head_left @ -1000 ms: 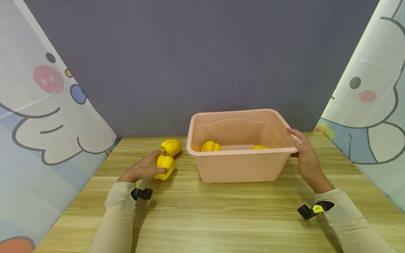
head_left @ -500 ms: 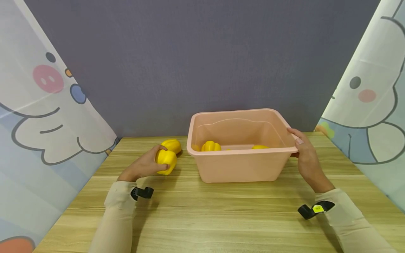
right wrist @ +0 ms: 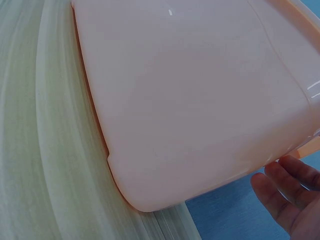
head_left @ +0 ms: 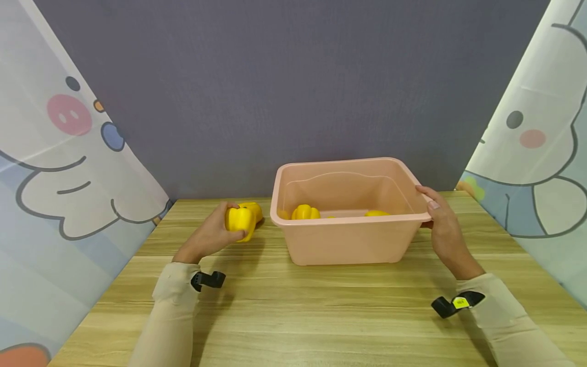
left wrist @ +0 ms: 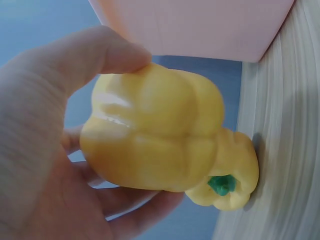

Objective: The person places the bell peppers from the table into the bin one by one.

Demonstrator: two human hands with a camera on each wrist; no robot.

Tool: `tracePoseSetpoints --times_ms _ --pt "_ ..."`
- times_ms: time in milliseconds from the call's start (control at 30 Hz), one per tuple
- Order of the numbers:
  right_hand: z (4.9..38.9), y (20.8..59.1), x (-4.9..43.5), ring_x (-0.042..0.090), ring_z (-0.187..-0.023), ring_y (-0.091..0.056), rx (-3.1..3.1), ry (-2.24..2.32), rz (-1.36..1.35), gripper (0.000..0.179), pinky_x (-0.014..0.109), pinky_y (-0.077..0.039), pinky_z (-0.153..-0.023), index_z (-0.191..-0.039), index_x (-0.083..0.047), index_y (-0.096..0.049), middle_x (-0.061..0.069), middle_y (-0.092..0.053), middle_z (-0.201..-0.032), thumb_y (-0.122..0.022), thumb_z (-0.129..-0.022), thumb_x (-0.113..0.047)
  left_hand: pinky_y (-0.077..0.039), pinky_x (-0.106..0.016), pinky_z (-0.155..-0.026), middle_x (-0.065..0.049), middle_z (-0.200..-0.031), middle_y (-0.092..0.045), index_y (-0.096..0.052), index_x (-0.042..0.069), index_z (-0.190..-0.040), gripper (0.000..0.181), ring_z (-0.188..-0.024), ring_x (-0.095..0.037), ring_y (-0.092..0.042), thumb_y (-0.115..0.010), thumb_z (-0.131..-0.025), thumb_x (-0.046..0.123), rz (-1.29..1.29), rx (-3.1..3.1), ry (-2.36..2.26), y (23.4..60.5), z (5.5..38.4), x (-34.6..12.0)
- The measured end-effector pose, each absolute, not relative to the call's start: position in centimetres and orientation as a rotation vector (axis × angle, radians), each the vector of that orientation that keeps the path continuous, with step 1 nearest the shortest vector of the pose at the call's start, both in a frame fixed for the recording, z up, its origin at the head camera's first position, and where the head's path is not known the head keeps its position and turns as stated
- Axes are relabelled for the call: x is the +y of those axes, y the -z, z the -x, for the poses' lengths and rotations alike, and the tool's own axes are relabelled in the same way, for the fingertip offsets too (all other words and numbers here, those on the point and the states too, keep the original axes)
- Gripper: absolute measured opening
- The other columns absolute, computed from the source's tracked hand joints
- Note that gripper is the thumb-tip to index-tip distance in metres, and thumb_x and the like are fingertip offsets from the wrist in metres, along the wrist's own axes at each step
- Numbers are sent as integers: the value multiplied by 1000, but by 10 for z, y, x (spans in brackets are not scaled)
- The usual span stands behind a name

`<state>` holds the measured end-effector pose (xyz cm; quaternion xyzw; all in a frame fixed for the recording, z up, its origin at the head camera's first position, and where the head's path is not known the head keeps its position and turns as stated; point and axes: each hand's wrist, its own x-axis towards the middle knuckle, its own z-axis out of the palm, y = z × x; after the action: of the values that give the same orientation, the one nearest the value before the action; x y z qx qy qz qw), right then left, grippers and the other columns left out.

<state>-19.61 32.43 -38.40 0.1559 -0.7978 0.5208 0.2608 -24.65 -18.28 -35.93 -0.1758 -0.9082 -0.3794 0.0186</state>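
My left hand (head_left: 212,235) grips a yellow bell pepper (head_left: 238,220), raised a little above the table. In the left wrist view the thumb lies on one side of this pepper (left wrist: 155,130) and the fingers curl round the other. Just behind it, a second yellow bell pepper (left wrist: 245,162) with a green stem lies on the wood, partly covered by the held one. My right hand (head_left: 445,235) holds the right end of the rim of a pink plastic bin (head_left: 348,242), thumb on top and fingers underneath. Inside the bin show a yellow bell pepper (head_left: 304,212) and other yellow pieces, mostly hidden.
A wooden table (head_left: 312,316) carries the bin and the loose pepper. Behind it stands a dark grey panel (head_left: 293,102). Cartoon-printed cloths hang at the left (head_left: 69,168) and right (head_left: 532,153).
Between the earlier frames and now, my left hand lifts its bell pepper up and slightly away from me, covering more of the pepper behind. The right hand and bin stay put.
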Motion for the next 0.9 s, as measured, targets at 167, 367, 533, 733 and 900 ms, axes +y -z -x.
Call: tracePoseSetpoints --times_ms 167,367,533,733,900 --pt "196 384 325 13 -101 -56 -2163 -1409 -421 49 13 -47 -77 -153 -6 -38 -5 -46 -137 -21 -111 -27 -54 -38 -75 -19 -137 -45 -39 4 -137 70 -97 -33 -57 -80 -82 16 563 -2759 1209 356 245 -178" --pt "195 383 324 13 -101 -56 -2166 -1405 -416 49 13 -47 -77 -153 -6 -38 -5 -46 -136 -22 -111 -26 -55 -40 -77 -16 -147 -41 -38 5 -133 66 -102 -34 -58 -80 -83 14 586 -2703 1211 353 242 -173" --pt "196 383 324 13 -102 -55 -2164 -1409 -415 49 13 -47 -77 -153 -6 -38 -4 -45 -138 -22 -111 -26 -55 -42 -79 -13 -151 -39 -38 5 -132 64 -108 -34 -57 -80 -84 13 610 -2657 1237 352 240 -170" --pt "195 383 323 13 -101 -55 -2160 -1410 -418 49 13 -47 -77 -153 -6 -38 -5 -45 -138 -22 -111 -26 -55 -44 -81 -10 -154 -37 -37 6 -131 62 -109 -34 -56 -79 -85 13 631 -2603 1261 350 238 -167" --pt "196 383 322 12 -99 -56 -2140 -1419 -420 49 13 -47 -76 -152 -4 -39 -7 -47 -135 -23 -111 -26 -54 -46 -83 -8 -154 -36 -36 4 -130 62 -109 -33 -56 -78 -86 10 641 -2539 1302 347 237 -164"
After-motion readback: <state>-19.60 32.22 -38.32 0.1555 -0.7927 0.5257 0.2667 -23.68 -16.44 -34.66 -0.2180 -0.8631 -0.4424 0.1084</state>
